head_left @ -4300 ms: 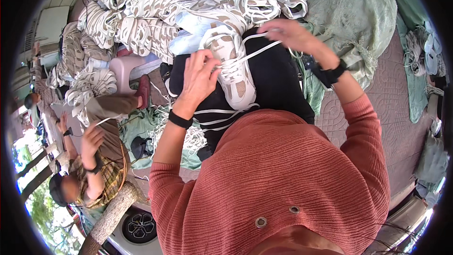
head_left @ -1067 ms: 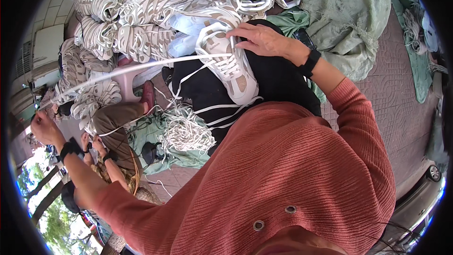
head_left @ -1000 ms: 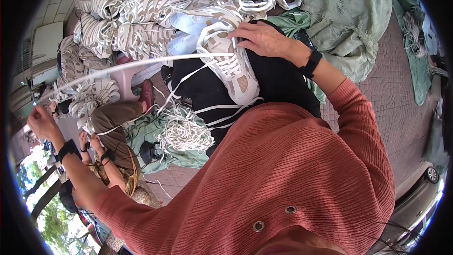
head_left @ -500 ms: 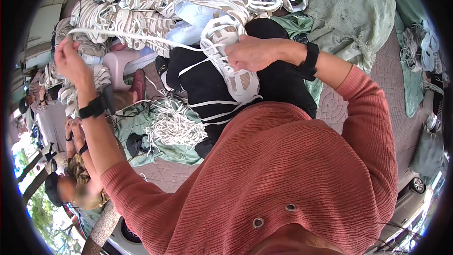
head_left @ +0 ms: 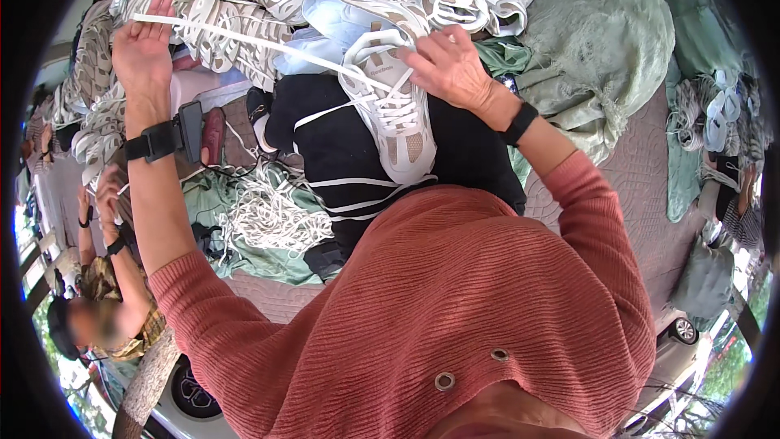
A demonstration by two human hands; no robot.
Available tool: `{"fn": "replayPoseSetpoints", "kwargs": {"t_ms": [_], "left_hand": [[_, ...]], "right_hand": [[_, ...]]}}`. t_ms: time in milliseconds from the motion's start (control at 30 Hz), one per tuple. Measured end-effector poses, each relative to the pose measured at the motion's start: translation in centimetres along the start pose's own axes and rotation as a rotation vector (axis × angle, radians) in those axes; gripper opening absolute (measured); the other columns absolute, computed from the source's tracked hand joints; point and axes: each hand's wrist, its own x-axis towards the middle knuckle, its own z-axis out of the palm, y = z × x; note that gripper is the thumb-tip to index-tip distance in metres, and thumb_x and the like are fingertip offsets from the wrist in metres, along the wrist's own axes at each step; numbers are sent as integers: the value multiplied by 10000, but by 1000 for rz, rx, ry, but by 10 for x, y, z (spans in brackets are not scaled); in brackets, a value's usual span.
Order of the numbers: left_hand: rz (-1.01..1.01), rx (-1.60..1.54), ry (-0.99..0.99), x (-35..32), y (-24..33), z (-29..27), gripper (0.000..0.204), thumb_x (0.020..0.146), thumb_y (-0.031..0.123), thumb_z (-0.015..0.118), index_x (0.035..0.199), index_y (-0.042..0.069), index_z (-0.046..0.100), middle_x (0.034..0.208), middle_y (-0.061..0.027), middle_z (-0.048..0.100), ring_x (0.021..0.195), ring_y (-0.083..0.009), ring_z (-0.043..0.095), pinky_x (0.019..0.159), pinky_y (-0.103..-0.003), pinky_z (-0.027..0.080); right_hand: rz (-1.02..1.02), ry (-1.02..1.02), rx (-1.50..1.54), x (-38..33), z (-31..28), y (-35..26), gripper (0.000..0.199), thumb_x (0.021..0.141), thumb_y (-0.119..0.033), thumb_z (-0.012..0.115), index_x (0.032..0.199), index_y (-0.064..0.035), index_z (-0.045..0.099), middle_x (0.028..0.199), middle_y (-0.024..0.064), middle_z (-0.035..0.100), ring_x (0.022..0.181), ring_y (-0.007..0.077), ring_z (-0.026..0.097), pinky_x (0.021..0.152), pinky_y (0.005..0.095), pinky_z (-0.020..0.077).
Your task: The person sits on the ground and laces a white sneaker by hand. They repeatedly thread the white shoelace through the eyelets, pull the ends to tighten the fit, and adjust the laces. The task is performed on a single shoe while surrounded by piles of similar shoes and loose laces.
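Observation:
A white and beige sneaker [head_left: 396, 145] rests on my lap, its toe toward me and its laces partly threaded. My left hand [head_left: 145, 61] is raised at the far left, closed on one white shoelace [head_left: 264, 46] with its fingers pointing up. That lace runs in a nearly straight line to the upper eyelets. At the right side of the sneaker's opening, my right hand [head_left: 455, 69] grips the edge near the tongue with bent fingers; its fingertips are partly hidden. Another lace end trails over my black trousers [head_left: 333, 138] to the left.
Rows of similar sneakers [head_left: 236, 41] lie beyond my knees. A tangled heap of white laces [head_left: 272, 207] sits on green cloth at my left. A large pale green sack [head_left: 597, 41] stands at the right. Another person [head_left: 122, 293] sits at far left with raised hands.
My left hand has risen, and the lace in it is now straighter. My right hand has moved from the laces to the sneaker's upper right edge. The view has shifted slightly.

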Motion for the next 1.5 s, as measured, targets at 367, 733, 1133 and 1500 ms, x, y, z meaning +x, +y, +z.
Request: {"fn": "replayPoseSetpoints", "kwargs": {"t_ms": [367,733,1133,1500], "left_hand": [[-135,-361,-134,62,-8,-70,163,951,117,413,816,29,384,827,-145,478,758,-286,506,900,-527,478],[-97,-245,119,63,-13,-61,160,952,111,473,842,27,392,844,-151,486,770,-270,496,889,-499,469],[-109,-276,224,98,-17,-79,129,944,62,445,828,13,414,819,-145,457,716,-254,458,764,-448,476],[-84,-427,-97,225,119,-213,129,939,47,399,821,7,432,771,-90,396,686,-204,367,664,-370,354]], "right_hand": [[349,-723,1156,17,-30,16,142,855,-125,694,961,-34,673,908,22,630,821,178,566,778,315,433],[-51,-143,-25,9,-6,-9,89,740,-118,614,827,-116,594,880,33,548,799,190,586,815,358,388],[204,-508,896,16,-29,5,121,786,-89,701,859,-72,606,850,15,577,789,210,602,768,336,460],[202,-72,360,-43,-11,-13,177,785,-129,764,793,-86,593,676,7,598,633,195,591,768,333,412]]}}
